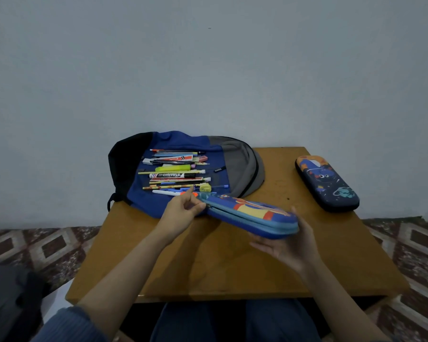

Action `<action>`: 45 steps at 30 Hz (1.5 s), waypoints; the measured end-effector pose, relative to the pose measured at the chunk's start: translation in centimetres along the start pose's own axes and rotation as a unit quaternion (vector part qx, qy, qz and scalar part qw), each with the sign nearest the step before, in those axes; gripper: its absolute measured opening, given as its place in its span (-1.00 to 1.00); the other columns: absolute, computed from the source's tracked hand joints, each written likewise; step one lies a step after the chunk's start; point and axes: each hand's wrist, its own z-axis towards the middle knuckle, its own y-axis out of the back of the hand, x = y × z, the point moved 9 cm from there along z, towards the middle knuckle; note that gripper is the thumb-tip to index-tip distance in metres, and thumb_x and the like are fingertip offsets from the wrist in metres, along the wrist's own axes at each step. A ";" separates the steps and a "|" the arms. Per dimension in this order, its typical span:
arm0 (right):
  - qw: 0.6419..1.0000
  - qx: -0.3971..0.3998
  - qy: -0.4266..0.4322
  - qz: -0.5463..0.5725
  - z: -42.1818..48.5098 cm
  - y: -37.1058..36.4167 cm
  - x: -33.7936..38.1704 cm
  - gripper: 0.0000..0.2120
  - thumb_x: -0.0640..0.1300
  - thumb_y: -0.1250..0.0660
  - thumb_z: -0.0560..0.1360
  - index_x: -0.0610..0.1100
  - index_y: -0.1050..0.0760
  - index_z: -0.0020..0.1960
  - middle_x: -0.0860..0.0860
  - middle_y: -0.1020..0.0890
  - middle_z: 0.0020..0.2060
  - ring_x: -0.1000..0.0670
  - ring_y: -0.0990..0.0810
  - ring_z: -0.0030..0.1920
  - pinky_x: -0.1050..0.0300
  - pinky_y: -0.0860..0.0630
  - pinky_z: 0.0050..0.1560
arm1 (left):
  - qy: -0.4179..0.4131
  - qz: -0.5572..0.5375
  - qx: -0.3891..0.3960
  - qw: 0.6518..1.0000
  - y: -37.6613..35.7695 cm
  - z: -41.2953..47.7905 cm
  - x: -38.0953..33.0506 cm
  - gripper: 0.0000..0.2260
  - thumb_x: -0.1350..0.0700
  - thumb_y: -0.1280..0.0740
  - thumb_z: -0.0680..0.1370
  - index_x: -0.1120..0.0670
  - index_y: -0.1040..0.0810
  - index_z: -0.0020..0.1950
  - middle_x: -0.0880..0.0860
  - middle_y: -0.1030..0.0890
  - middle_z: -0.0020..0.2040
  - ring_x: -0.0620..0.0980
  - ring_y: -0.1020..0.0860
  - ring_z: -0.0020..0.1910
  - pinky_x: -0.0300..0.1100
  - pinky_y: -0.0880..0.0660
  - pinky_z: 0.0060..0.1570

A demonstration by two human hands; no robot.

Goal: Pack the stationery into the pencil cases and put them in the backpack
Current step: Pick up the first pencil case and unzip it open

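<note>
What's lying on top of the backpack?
Loose stationery, pens, pencils, markers, erasers and a yellow sharpener, lies on the backpack. Its inside cannot be seen.

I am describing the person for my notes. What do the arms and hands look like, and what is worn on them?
The left hand and the right hand are bare: no gloves, no ring or watch visible. Both forearms are bare too. A blue ribbed knit sleeve sits near the left elbow; no right sleeve is in view.
</note>
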 end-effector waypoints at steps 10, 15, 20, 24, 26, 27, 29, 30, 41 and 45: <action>0.988 -0.064 0.105 0.091 -0.1 -1.5 0.5 0.19 0.23 -0.63 -0.20 -0.11 -0.33 0.35 -0.20 -0.52 0.23 -0.26 -0.49 0.20 -0.32 -0.46 0.00 | -0.099 0.090 -0.170 0.976 -3.1 -3.0 -1.1 -0.94 0.21 -0.40 0.47 0.09 -0.57 -0.18 0.03 -0.46 0.33 0.02 -0.39 0.34 -0.08 -0.33 0.31; 0.960 -0.229 0.137 0.091 0.0 -1.3 -0.4 -0.40 0.03 -0.43 0.38 -0.16 -0.32 0.32 -0.18 -0.57 0.10 -0.15 -0.57 0.04 -0.09 -0.53 -0.01 | -0.218 0.147 -0.234 0.936 -5.4 -5.8 -3.4 -0.93 0.21 -0.46 0.39 0.11 -0.60 -0.20 0.10 -0.50 0.28 0.18 -0.43 0.25 0.01 -0.39 0.16; 0.942 -0.288 0.142 0.101 -0.1 0.5 0.0 -0.57 -0.15 -0.44 0.41 -0.16 -0.34 0.19 -0.17 -0.56 0.10 -0.11 -0.59 -0.05 -0.08 -0.55 -0.10 | -0.184 0.131 -0.219 0.949 -4.4 -5.5 -2.2 -0.93 0.24 -0.45 0.42 0.11 -0.59 -0.20 0.05 -0.43 0.29 -0.08 -0.40 0.22 -0.17 -0.39 0.15; 0.950 -0.269 0.146 0.065 -0.4 1.1 1.5 -0.61 -0.20 -0.41 0.43 -0.16 -0.35 0.20 -0.14 -0.58 0.02 -0.11 -0.59 -0.04 -0.11 -0.53 -0.02 | -0.129 0.145 -0.190 0.962 -2.5 -4.7 -1.0 -0.86 0.21 -0.41 0.46 0.02 -0.51 -0.23 -0.07 -0.50 0.07 -0.19 -0.47 0.05 -0.46 -0.34 0.00; 0.957 -0.251 0.139 0.034 -0.5 1.0 1.8 -0.72 -0.22 -0.39 0.45 -0.15 -0.40 0.11 -0.13 -0.59 -0.03 -0.10 -0.59 -0.04 -0.14 -0.53 0.06 | -0.123 0.158 -0.161 0.966 -2.3 -4.4 -1.1 -0.86 0.16 -0.40 0.47 -0.02 -0.50 -0.23 -0.13 -0.56 -0.16 -0.19 -0.53 -0.15 -0.37 -0.45 -0.14; 0.959 -0.243 0.141 0.021 -0.6 1.0 2.0 -0.79 -0.23 -0.38 0.45 -0.14 -0.41 0.04 -0.12 -0.60 -0.05 -0.09 -0.59 -0.05 -0.14 -0.52 0.09 | -0.119 0.166 -0.151 0.967 -2.4 -4.4 -1.2 -0.88 0.14 -0.40 0.47 -0.03 -0.51 -0.22 -0.16 -0.56 -0.23 -0.21 -0.52 -0.21 -0.31 -0.47 -0.18; 0.962 -0.227 0.149 0.005 -0.9 0.8 2.6 -0.85 -0.23 -0.36 0.47 -0.11 -0.40 -0.03 -0.11 -0.60 -0.06 -0.08 -0.59 -0.05 -0.14 -0.51 0.10 | -0.120 0.179 -0.142 0.966 -2.4 -4.3 -1.3 -0.92 0.11 -0.40 0.48 -0.01 -0.54 -0.20 -0.17 -0.56 -0.26 -0.22 -0.52 -0.24 -0.31 -0.46 -0.20; 0.963 -0.221 0.151 0.000 -1.1 0.6 2.9 -0.86 -0.24 -0.35 0.47 -0.11 -0.40 -0.03 -0.10 -0.59 -0.06 -0.08 -0.59 -0.05 -0.13 -0.52 0.06 | -0.124 0.184 -0.143 0.965 -2.3 -4.3 -1.5 -0.95 0.10 -0.40 0.48 0.01 -0.56 -0.18 -0.17 -0.56 -0.25 -0.21 -0.52 -0.23 -0.31 -0.47 -0.20; 0.977 -0.130 0.133 -0.105 -2.0 0.1 3.4 -0.54 -0.13 -0.48 0.30 -0.19 -0.48 0.16 -0.08 -0.67 -0.04 -0.08 -0.65 -0.06 0.09 -0.64 -0.31 | -0.052 0.102 -0.162 0.980 0.6 -2.4 -0.1 -0.87 0.17 -0.42 0.45 -0.02 -0.58 -0.26 -0.18 -0.57 -0.33 -0.12 -0.55 -0.23 -0.21 -0.50 -0.16; 0.978 -0.092 0.120 -0.143 -1.9 -0.6 3.0 -0.37 -0.14 -0.60 0.14 -0.19 -0.51 0.17 -0.08 -0.70 -0.04 -0.07 -0.69 -0.07 0.05 -0.63 -0.28 | -0.046 0.082 -0.116 0.989 0.5 -1.9 -0.4 -0.87 0.21 -0.41 0.45 0.00 -0.60 -0.26 -0.12 -0.60 -0.30 -0.11 -0.54 -0.28 -0.26 -0.48 -0.19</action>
